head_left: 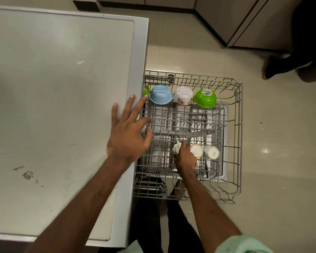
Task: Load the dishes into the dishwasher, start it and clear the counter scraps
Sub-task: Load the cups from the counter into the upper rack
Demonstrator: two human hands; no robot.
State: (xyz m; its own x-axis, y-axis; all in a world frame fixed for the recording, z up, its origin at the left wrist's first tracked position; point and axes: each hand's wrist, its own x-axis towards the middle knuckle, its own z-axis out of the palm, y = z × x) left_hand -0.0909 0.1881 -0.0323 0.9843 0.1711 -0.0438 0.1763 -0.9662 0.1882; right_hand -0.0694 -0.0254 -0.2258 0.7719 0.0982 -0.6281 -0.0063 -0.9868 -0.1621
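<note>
**While Rack Stood Drawn Out: Right Hand on Cup, Left Hand Spread**

Where the grey-white appliance top [53,88] filled the left of the view, a grey wire rack [239,125] stood drawn out beside its right edge, over the tiled floor. The left hand [128,136] lay over that edge, fingers straight and spread, holding nothing. Contact with the surface could not be told.

Along the rack's far row three bowls sat upturned side by side: a blue bowl [160,96], a floral white bowl [183,95] and a green bowl [205,98].

In the near row the right hand [185,156] had its fingers curled round a white cup [177,146] inside the rack. Just right of it a cream cup [196,151] and a printed cup [212,152] sat base-up, close together.

Brown stains [27,175] marked the near part of the top.
</note>
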